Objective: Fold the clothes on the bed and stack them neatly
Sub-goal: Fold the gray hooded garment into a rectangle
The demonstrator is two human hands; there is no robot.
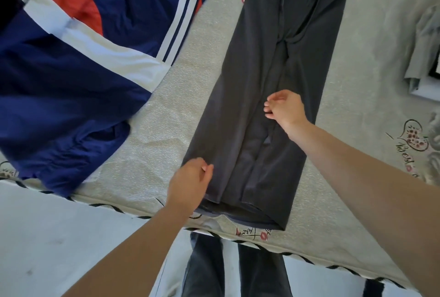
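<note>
Head view looks down on a bed [171, 111] with a grey printed sheet. Dark grey trousers [257, 82] lie lengthwise across it, legs laid one beside the other, hems at the near edge of the bed and the waist end running out of frame at the top. The left hand [190, 182] sits at the trousers' near left edge, by the hem, fingers curled with the thumb meeting them; it seems to pinch the cloth there, though the blur makes that uncertain. The right hand [285, 108] hovers over the inner seam further up, fingers loosely bent and holding nothing that I can see; whether it touches the cloth I cannot tell.

To the left lies a crumpled jacket [71, 77] in navy, white and red, unfolded. A pale grey garment [423, 47] shows at the right edge.

My reading: the trousers are being straightened leg on leg, an early step, with no stack visible. Next, the hem end probably needs lifting with both hands and carrying toward the waist, keeping the edges aligned so the legs do not slide apart.
</note>
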